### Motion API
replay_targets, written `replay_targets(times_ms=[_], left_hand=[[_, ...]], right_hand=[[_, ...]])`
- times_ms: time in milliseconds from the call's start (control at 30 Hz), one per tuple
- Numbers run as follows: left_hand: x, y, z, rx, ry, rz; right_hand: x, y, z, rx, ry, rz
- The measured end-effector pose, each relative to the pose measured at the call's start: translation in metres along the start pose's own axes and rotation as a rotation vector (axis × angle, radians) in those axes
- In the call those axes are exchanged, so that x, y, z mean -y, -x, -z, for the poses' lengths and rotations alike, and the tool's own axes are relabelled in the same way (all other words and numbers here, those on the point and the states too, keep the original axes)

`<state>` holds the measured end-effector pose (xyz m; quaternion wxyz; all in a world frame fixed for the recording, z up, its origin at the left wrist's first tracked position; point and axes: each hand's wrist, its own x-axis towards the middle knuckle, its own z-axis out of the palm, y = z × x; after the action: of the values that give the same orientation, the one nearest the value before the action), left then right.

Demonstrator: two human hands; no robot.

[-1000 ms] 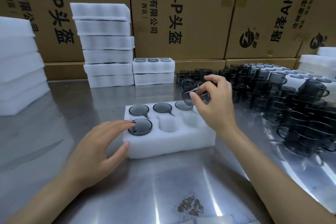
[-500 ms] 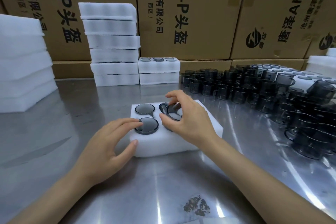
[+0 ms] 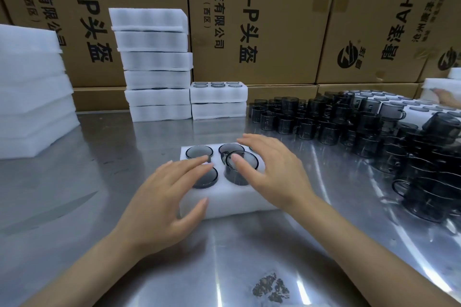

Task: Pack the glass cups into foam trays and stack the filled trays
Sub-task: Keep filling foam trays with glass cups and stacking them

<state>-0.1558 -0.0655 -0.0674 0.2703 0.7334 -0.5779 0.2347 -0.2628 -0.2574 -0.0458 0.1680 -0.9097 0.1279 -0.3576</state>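
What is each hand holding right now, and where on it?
Nothing is gripped. The right hand presses flat on a half-seated glass cup's rim; the left hand steadies the foam tray.

Both forearms are bare; no sleeves, rings or gloves show.

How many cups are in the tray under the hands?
5 visible: back left, back middle, a sliver at back right, front left, and front middle, not fully seated. The right hand may hide another.

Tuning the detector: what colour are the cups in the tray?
Dark smoky grey, see-through glass cups in a white foam tray; head view.
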Motion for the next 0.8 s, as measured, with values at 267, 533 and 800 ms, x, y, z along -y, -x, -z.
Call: replay_targets(times_ms=[267, 533, 800], left_hand=[[-0.016, -0.017, -0.013, 0.107, -0.069, -0.067], [-0.017, -0.020, -0.016, 0.060, -0.035, -0.024], [-0.017, -0.012, -0.019, 0.099, -0.041, 0.005]], right_hand=[[0.002, 0.012, -0.005, 0.243, 0.177, 0.099], [0.002, 0.017, -0.012, 0.317, 0.294, 0.101], [0.001, 0.012, -0.001, 0.014, 0.023, 0.023]])
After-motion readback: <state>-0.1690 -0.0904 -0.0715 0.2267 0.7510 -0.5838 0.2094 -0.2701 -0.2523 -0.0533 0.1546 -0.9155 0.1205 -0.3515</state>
